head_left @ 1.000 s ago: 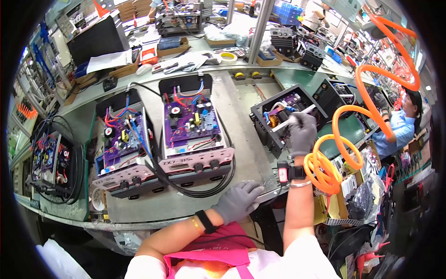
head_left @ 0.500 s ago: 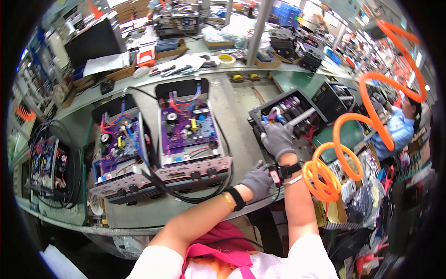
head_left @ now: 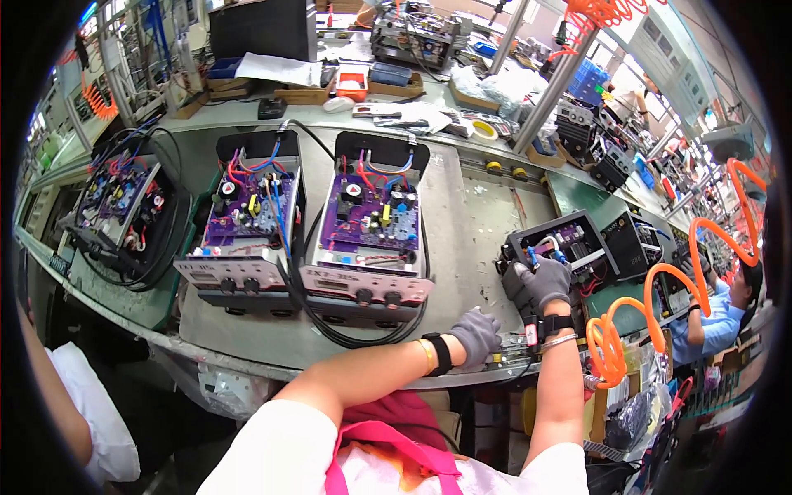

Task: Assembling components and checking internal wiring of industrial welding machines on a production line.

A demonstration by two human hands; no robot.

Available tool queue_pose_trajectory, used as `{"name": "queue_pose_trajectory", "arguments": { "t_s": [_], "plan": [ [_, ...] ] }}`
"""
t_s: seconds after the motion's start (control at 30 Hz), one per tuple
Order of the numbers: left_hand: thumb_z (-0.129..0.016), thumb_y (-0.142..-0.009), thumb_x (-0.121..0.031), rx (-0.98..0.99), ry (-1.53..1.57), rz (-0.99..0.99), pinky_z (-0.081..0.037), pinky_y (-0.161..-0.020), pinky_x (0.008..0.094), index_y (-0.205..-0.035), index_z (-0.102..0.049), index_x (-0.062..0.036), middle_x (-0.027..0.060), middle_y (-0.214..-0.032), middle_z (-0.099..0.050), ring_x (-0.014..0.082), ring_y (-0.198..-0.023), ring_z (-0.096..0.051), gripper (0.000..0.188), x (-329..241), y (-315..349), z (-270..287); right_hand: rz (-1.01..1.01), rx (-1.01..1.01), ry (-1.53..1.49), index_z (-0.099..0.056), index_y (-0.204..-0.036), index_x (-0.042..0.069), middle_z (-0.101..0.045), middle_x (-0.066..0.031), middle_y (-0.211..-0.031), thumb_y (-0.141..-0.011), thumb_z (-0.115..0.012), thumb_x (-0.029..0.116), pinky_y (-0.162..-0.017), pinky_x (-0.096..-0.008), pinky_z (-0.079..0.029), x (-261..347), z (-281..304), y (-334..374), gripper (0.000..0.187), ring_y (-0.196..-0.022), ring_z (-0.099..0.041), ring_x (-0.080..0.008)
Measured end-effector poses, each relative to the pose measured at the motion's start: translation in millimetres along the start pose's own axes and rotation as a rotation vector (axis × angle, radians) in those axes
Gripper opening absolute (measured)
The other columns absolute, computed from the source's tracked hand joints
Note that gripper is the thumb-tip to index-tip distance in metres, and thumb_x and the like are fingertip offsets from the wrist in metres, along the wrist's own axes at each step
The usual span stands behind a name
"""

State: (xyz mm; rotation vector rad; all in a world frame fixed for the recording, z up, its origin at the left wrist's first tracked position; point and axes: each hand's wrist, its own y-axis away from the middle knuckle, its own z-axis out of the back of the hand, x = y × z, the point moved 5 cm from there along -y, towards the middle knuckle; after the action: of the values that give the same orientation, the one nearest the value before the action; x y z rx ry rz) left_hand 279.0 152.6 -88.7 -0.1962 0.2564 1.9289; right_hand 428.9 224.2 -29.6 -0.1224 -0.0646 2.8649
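An open black case (head_left: 612, 247) with purple circuit boards inside lies at the right of the bench. My right hand (head_left: 546, 285), in a grey glove, is on its near left side, fingers bent over the edge. Blue-ended leads with a white loop (head_left: 551, 242) lie at those fingertips. My left hand (head_left: 475, 337), also gloved, is at the bench's front edge with its fingers curled; its palm is hidden. Left of it stand two open units, the nearer one (head_left: 367, 282) and another (head_left: 235, 271), both with purple boards and knobbed front panels.
A third open unit (head_left: 124, 206) with coiled black cable stands far left. Beyond my right hand are another black case (head_left: 637, 247) and a coiled orange hose (head_left: 610, 346). A co-worker in blue (head_left: 709, 322) is at the right. A metal post (head_left: 554, 78) rises behind the bench.
The view has turned, so the scene lies differently in the picture. My right hand stays on the black case, which appears nearer the bench's front. My left hand's fingers are more curled.
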Motion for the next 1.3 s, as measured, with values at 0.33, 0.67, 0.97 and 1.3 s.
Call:
{"name": "queue_pose_trajectory", "arguments": {
  "t_s": [0.33, 0.67, 0.97, 1.3],
  "plan": [
    [-0.062, -0.077, -0.023, -0.008, -0.019, 0.101, -0.047, -0.081, 0.0373, -0.092, -0.069, -0.0128, 0.0065, -0.098, -0.062, 0.0236, -0.099, -0.059, 0.019, 44, 92, -4, 0.064, -0.157, -0.032, -0.068, -0.083, 0.007, -0.068, -0.0154, -0.079, -0.07, -0.075, 0.044, -0.096, -0.0433, -0.036, 7, -2, 11, 0.039, -0.082, -0.063, -0.0331],
    [-0.065, -0.076, -0.028, 0.06, -0.166, 0.269, -0.045, -0.078, 0.0373, -0.082, -0.069, -0.0142, 0.0038, -0.091, -0.063, 0.0224, -0.092, -0.059, 0.015, 96, 212, 0, 0.122, -0.146, 0.036, -0.068, -0.091, 0.01, -0.067, -0.0139, -0.077, -0.069, -0.074, 0.041, -0.09, -0.0429, -0.036, 8, -8, 9, 0.039, -0.081, -0.062, -0.0311],
    [-0.066, -0.077, -0.032, -0.02, -0.202, 0.505, -0.045, -0.074, 0.0409, -0.076, -0.066, -0.0115, 0.007, -0.084, -0.059, 0.0275, -0.084, -0.057, 0.021, 151, 341, 8, 0.117, -0.025, -0.017, -0.068, -0.1, 0.014, -0.068, -0.0142, -0.086, -0.07, -0.068, 0.048, -0.084, -0.0451, -0.042, 6, -5, 5, 0.046, -0.084, -0.063, -0.0328],
    [-0.066, -0.08, -0.037, 0.093, -0.068, 1.076, -0.05, -0.069, 0.0424, -0.084, -0.071, -0.0094, 0.0157, -0.077, -0.065, 0.0343, -0.076, -0.064, 0.028, 202, 392, 42, 0.045, -0.036, -0.03, -0.068, -0.099, 0.014, -0.067, -0.0133, -0.081, -0.067, -0.069, 0.044, -0.078, -0.042, -0.047, -3, -18, -7, 0.043, -0.081, -0.065, -0.0317]
  ]
}}
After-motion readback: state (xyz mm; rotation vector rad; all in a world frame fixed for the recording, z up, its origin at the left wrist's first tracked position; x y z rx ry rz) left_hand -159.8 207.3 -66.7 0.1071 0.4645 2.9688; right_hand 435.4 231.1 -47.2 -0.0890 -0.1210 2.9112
